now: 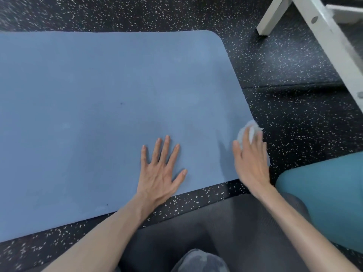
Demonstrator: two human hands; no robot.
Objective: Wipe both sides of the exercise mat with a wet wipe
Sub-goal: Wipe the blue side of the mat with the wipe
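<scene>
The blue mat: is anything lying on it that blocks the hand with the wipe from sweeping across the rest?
Nothing loose lies on the flat blue foam exercise mat. The right hand presses the crumpled white wet wipe at the mat's right edge. Only the left hand, spread flat on the mat beside it, stands in a leftward sweep.

A black rubber floor (294,61) flecked with white fills the frame. A blue exercise mat (98,105) lies flat on it, covering the left and centre, its rounded corner reaching toward the upper right. In the upper right corner stands a white metal frame (322,32), and at the lower right edge a teal mat (334,193) rests on the floor.
</scene>
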